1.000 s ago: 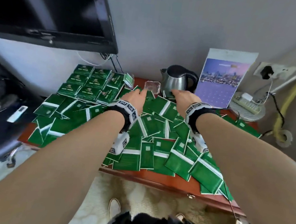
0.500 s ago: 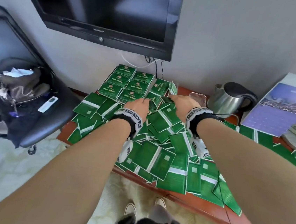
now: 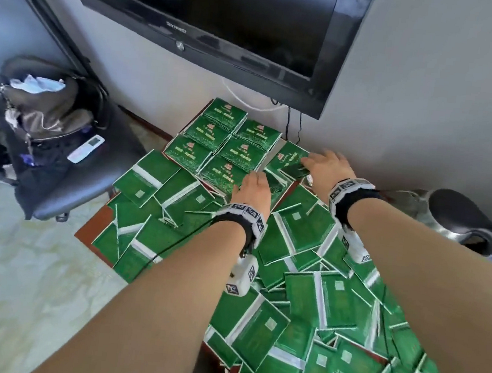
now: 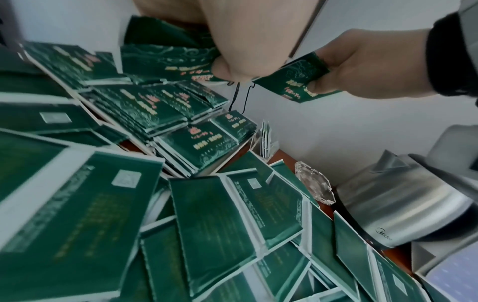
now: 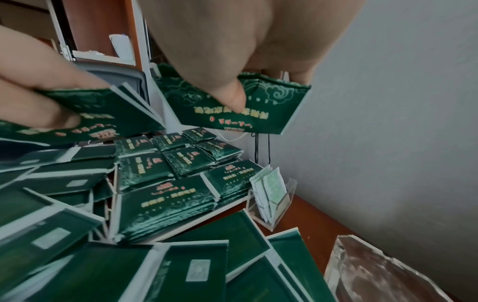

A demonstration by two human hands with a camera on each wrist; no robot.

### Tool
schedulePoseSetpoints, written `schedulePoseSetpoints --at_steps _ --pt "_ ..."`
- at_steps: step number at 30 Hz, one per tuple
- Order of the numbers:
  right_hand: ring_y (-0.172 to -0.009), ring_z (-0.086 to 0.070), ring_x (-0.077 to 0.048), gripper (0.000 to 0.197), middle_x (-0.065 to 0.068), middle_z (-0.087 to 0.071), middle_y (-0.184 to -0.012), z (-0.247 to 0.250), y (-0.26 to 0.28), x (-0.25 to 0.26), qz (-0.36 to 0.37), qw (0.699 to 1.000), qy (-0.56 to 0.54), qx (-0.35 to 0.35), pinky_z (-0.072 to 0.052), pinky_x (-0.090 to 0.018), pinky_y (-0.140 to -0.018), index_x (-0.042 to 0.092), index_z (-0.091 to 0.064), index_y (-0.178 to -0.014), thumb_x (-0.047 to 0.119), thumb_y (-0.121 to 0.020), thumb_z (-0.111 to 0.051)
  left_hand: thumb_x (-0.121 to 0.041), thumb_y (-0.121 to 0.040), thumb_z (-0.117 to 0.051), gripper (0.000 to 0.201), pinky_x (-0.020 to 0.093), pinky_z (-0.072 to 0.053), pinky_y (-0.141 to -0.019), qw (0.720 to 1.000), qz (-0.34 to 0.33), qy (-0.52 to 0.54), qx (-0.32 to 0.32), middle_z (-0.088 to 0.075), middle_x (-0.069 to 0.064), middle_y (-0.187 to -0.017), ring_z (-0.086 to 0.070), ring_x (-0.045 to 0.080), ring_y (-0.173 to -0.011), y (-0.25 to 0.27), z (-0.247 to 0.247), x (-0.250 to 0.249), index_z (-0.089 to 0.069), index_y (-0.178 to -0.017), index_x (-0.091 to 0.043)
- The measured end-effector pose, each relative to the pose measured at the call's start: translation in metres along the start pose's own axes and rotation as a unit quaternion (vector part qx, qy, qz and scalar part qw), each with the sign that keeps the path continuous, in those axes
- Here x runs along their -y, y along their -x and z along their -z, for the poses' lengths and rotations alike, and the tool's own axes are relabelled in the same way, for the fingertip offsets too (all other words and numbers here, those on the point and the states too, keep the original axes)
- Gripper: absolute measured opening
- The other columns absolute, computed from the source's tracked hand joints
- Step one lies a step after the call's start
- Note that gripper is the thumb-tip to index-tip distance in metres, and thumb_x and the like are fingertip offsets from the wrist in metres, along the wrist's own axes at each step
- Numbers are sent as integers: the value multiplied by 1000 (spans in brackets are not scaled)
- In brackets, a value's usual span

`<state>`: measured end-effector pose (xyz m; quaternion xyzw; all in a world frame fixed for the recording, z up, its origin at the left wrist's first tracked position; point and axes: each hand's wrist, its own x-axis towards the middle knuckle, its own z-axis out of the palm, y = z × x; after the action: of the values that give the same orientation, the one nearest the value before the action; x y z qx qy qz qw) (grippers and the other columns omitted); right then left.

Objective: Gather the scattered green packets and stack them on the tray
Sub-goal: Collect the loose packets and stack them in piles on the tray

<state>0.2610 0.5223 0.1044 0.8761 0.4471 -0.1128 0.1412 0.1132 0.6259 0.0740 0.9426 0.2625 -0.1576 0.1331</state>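
Note:
Neat stacks of green packets (image 3: 228,145) fill a white tray (image 5: 227,205) at the table's back left. Loose green packets (image 3: 304,283) cover the rest of the table, mostly face down. My left hand (image 3: 253,187) hovers at the near right corner of the stacks, thumb and fingers gripping a small bundle of packets (image 5: 90,116). Just beyond it, by the wall, my right hand (image 3: 323,164) pinches one packet (image 5: 232,110) face up between thumb and fingers. In the left wrist view both hands hold their packets above the stacks.
A steel kettle (image 3: 453,220) stands at the right by the wall, a glass ashtray (image 4: 314,188) and a clear holder of white sachets (image 5: 271,194) beside the tray. A television (image 3: 226,17) hangs above. An office chair with a bag (image 3: 46,135) sits left of the table.
The head view has swung left and closer. Both hands have moved from the middle of the table to the back-left stacks, carrying packets.

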Motion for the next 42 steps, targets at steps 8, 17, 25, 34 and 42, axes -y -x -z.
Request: schedulePoseSetpoints --at_steps 8,17,25,34,42 --pt "-152 -7 -36 81 -9 -12 -166 -33 -82 -29 68 997 27 17 -4 -53 -124 35 -22 -157 13 -91 -64 3 -98 -43 74 54 -7 -123 991 91 102 9 5 20 -165 6 34 -153 -63 -46 -19 3 -156 2" --pt "-153 0 -36 82 -14 -5 -167 -70 -136 -33 122 992 1 -16 -2 -51 -124 38 -17 -158 4 -93 -55 10 -93 -39 77 55 0 -122 987 100 109 -58 9 18 -166 11 34 -153 -105 -77 -27 1 -158 -1" --pt "-153 9 -36 87 -9 7 -167 -83 -144 -35 140 990 -12 5 1 -55 -123 44 -18 -156 2 -90 -56 -20 -93 -56 93 50 5 -123 993 81 82 -38 15 19 -164 13 34 -153 -105 -91 -25 8 -156 3" --pt "-152 13 -36 90 1 9 -167 -85 -147 -31 156 987 -14 38 5 -69 -116 56 -16 -151 7 -90 -59 -28 -100 -46 82 52 0 -124 994 79 64 -45 9 23 -165 7 35 -153 -103 -98 -24 4 -156 6" --pt "-153 10 -32 84 4 5 -168 -75 -136 -31 131 990 -45 28 4 -66 -118 54 -22 -152 7 -89 -53 -42 -100 -42 87 53 -3 -124 997 66 23 -34 11 22 -164 8 35 -153 -93 -92 -27 7 -156 3"
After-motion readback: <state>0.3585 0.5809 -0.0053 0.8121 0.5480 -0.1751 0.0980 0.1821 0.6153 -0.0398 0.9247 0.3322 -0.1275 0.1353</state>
